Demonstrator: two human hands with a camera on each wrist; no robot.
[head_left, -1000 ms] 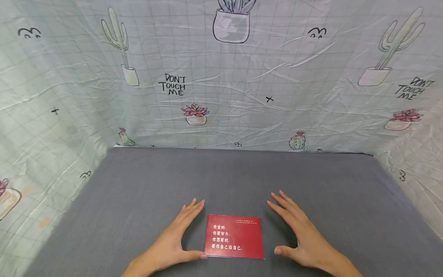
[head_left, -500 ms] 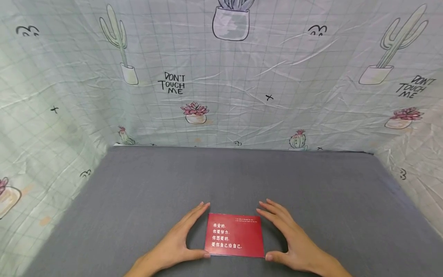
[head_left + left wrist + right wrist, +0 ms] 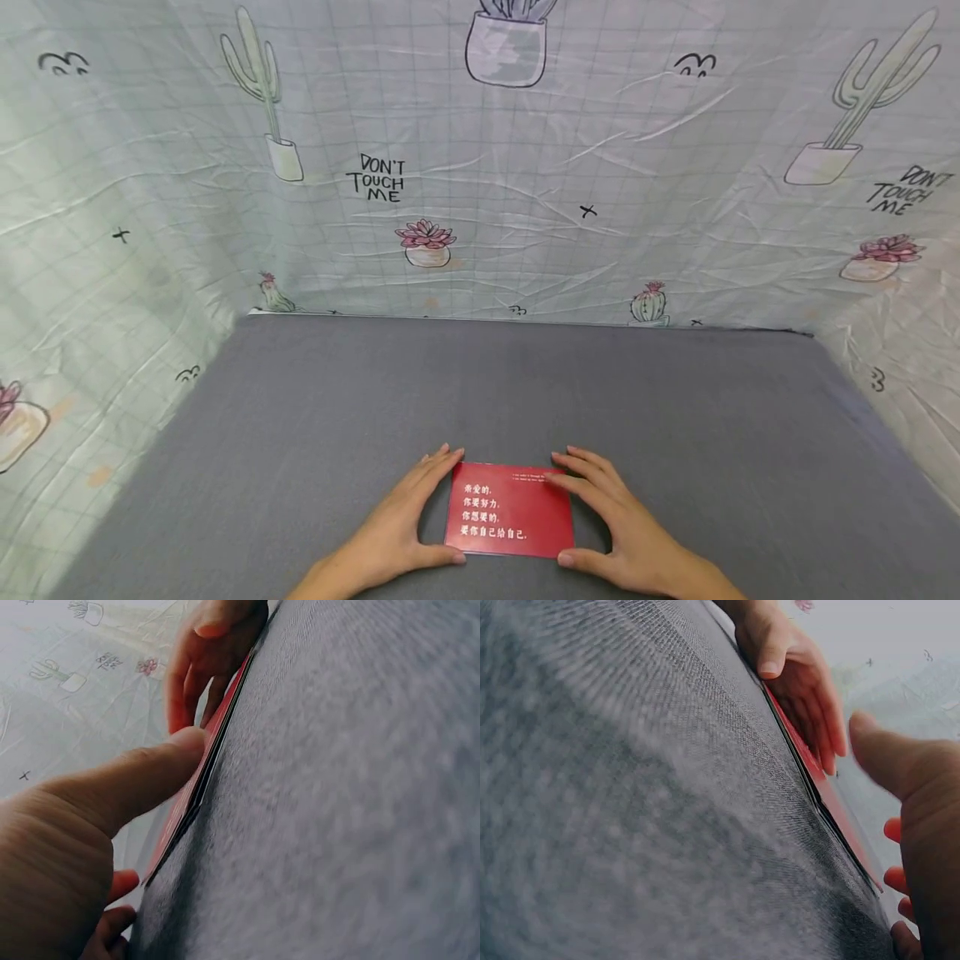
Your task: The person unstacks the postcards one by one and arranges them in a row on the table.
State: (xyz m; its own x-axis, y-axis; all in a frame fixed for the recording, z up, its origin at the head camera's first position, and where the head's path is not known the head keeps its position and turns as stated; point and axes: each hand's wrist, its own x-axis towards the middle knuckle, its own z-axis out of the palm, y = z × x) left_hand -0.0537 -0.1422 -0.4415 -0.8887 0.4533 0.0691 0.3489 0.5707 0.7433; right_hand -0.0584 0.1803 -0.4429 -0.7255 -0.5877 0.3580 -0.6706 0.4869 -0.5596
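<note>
While a pale, grid-lined fabric backdrop printed with potted cacti [image 3: 495, 158] rises beyond both hands, a flat, grey, cloth-covered surface [image 3: 300, 400] spreads beneath them. A person's bare left hand [image 3: 401, 521] and bare right hand [image 3: 626, 521] face each other there, apparently in place at either end of a red, rectangular, glossy card [image 3: 510, 508]. That step looks done; a firm hold appears to be left. Palms turn inward, each thumb spread wide of gently bent fingers. Flat on the cloth between the hands, the card has its left corners by the left hand's tips, while the right hand's overlap its right end from above; contact cannot be told.
</note>
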